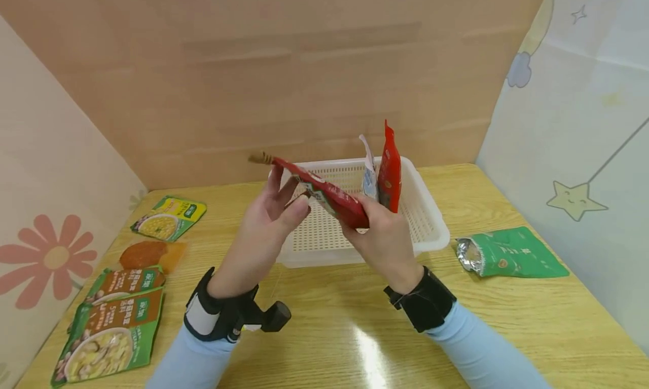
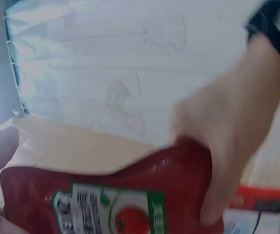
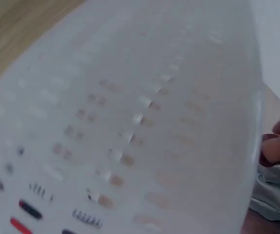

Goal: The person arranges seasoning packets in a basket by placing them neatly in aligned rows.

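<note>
A red pouch (image 1: 329,195) with a tomato picture on its label is tilted above a white slotted plastic basket (image 1: 441,242). My right hand (image 1: 387,237) grips its lower right end between thumb and fingers. At the pouch's upper left end, my left hand (image 1: 276,220) touches it with loosely extended fingers, the thumb below. The label (image 2: 130,219) faces the left wrist camera. In the right wrist view, the basket wall (image 3: 203,73) fills most of the picture, and the pouch's silvery part (image 3: 276,195) shows at the right edge.
In the basket stand a bright red pouch (image 1: 390,169) and a white-blue pouch (image 1: 370,172). On the table's left lie a yellow-green pouch (image 1: 169,217), an orange-brown packet (image 1: 147,256) and brown-green soup pouches (image 1: 109,338). A green pouch (image 1: 517,254) lies right of the basket.
</note>
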Action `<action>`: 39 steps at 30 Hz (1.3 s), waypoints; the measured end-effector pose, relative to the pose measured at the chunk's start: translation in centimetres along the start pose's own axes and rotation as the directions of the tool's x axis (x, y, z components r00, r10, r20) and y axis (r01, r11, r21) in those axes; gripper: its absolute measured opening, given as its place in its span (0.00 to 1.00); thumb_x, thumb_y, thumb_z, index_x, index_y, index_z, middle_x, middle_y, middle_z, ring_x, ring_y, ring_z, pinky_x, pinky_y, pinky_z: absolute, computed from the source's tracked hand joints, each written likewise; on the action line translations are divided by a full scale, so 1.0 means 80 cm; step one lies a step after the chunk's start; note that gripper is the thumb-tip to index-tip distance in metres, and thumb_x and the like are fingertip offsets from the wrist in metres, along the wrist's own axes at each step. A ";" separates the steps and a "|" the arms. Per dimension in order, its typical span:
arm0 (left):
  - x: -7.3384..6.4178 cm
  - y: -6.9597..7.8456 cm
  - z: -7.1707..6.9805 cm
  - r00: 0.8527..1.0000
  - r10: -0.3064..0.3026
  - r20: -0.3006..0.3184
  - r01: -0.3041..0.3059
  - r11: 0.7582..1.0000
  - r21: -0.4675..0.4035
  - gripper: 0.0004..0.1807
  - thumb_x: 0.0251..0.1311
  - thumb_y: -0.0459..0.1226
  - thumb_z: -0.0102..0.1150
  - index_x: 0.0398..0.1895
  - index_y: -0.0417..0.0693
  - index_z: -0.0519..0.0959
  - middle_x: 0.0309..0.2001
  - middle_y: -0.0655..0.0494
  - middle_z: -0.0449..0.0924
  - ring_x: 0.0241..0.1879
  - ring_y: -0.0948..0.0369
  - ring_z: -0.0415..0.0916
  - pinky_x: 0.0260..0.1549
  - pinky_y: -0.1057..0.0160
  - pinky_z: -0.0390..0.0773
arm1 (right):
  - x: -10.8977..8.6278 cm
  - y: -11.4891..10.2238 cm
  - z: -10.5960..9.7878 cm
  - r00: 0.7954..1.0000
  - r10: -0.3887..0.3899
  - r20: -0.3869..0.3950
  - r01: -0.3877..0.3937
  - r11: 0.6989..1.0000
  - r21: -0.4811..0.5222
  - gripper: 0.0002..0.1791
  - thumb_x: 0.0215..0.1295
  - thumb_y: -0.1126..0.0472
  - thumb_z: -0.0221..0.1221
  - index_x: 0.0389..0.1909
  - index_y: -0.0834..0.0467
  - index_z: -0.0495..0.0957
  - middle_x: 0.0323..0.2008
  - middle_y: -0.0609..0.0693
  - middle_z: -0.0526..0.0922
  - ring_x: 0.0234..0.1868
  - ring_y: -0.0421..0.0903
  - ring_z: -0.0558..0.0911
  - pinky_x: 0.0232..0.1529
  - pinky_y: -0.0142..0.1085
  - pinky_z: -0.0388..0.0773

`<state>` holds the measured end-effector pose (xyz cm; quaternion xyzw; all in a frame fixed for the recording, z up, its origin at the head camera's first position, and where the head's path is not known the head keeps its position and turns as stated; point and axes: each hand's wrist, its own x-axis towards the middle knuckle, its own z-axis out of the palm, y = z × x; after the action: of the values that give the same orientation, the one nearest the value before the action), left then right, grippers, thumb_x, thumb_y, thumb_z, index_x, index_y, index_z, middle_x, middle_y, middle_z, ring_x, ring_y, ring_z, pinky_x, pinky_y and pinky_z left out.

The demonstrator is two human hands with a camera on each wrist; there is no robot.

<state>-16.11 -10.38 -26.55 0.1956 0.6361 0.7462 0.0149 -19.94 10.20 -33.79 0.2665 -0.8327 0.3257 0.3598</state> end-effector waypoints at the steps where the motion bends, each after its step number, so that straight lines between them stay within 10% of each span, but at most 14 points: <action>1: -0.002 0.003 0.003 1.000 0.004 0.004 -0.004 0.999 -0.047 0.57 0.56 0.56 0.66 0.79 0.50 0.41 0.76 0.56 0.52 0.73 0.59 0.56 0.62 0.54 0.68 | 0.000 0.000 0.000 0.999 -0.038 -0.017 0.037 0.999 -0.033 0.30 0.46 0.64 0.78 0.51 0.65 0.77 0.42 0.58 0.86 0.39 0.53 0.86 0.44 0.48 0.83; 8: -0.007 0.010 0.009 0.998 -0.049 -0.029 0.035 0.936 -0.349 0.30 0.75 0.46 0.46 0.71 0.49 0.50 0.68 0.44 0.58 0.65 0.43 0.65 0.57 0.48 0.74 | 0.000 -0.003 0.001 0.979 -0.190 -0.077 0.177 0.972 -0.156 0.36 0.47 0.65 0.77 0.57 0.66 0.72 0.57 0.64 0.78 0.55 0.58 0.80 0.52 0.52 0.78; 15: -0.003 0.007 0.000 0.988 -0.121 -0.092 0.066 0.888 -0.454 0.24 0.78 0.41 0.35 0.72 0.50 0.49 0.71 0.44 0.53 0.66 0.44 0.62 0.54 0.48 0.76 | 0.001 -0.007 -0.002 0.970 -0.234 -0.070 0.222 0.964 -0.148 0.37 0.48 0.67 0.75 0.60 0.64 0.71 0.60 0.63 0.74 0.60 0.58 0.76 0.54 0.53 0.76; 34: 0.013 -0.006 -0.012 0.978 -0.187 -0.097 0.142 0.926 -0.349 0.24 0.77 0.31 0.35 0.73 0.42 0.50 0.69 0.40 0.57 0.64 0.41 0.66 0.51 0.47 0.77 | -0.004 -0.006 0.004 0.984 -0.102 0.143 0.130 0.972 -0.196 0.41 0.52 0.66 0.74 0.67 0.60 0.68 0.62 0.63 0.70 0.63 0.59 0.72 0.56 0.50 0.75; 39: 0.017 -0.011 -0.015 0.964 -0.221 -0.146 0.176 0.947 -0.268 0.26 0.76 0.31 0.35 0.74 0.41 0.48 0.69 0.41 0.56 0.65 0.43 0.64 0.53 0.48 0.75 | 0.002 -0.010 -0.006 0.935 0.021 0.354 0.050 0.981 -0.190 0.47 0.53 0.62 0.75 0.72 0.58 0.62 0.67 0.64 0.66 0.64 0.60 0.71 0.54 0.51 0.77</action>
<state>-17.93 -11.01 -27.19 0.0608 0.5510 0.8302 0.0591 -19.30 9.98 -33.11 0.2904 -0.9099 0.1863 0.2304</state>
